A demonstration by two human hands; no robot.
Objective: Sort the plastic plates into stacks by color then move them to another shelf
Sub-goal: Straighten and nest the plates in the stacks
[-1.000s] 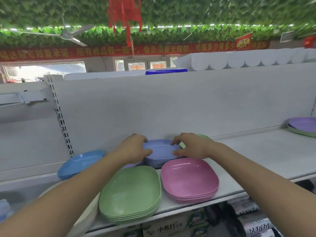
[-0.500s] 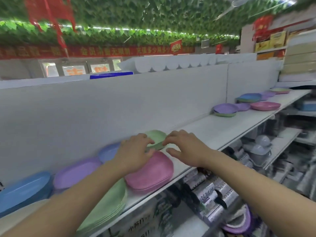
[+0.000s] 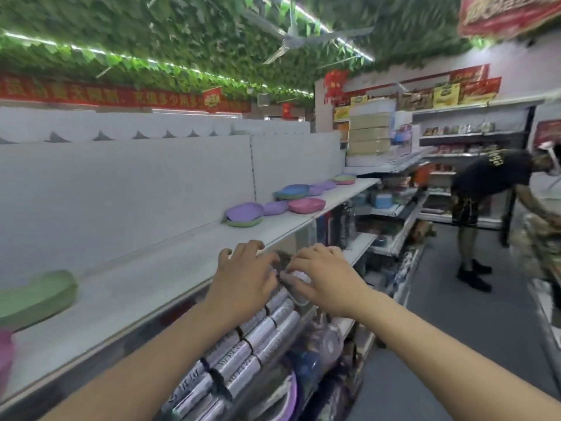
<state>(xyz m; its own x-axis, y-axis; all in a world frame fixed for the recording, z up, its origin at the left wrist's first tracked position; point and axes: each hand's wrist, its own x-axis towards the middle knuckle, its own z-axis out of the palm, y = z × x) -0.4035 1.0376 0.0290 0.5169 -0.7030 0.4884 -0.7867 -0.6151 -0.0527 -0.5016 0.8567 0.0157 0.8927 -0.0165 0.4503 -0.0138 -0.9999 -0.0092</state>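
At the far left edge of the white shelf [image 3: 145, 287] a pink plate [image 3: 5, 354] shows only as a sliver at the front, and just behind it a green plate [image 3: 36, 296] lies blurred, close to the back panel. A long bare stretch of shelf board runs rightward from there. Below its front edge, rolls of silvery wrapped goods [image 3: 261, 332] are packed in rows on the lower level. The left hand [image 3: 243, 284] is held out in front of the shelf's front edge, palm down, fingers spread a little and gently bent, holding nothing. The right hand [image 3: 324, 281] is just beside it, fingertips nearly meeting those of the left, fingers likewise loosely bent and empty; both hang over the lower goods rather than over any plate. Farther along the shelf, well apart from the hands, a purple plate on a green one [image 3: 244, 214] sits near the back panel, then a smaller purple plate [image 3: 275, 207] and a pink stack [image 3: 306, 205] near the front edge. Beyond these are a blue plate on a green one [image 3: 293, 191], more purple plates [image 3: 324, 186] and a last mixed stack [image 3: 344, 179] at the shelf's far right end. In the aisle at right a person in a black shirt [image 3: 488, 183] bends toward another display.
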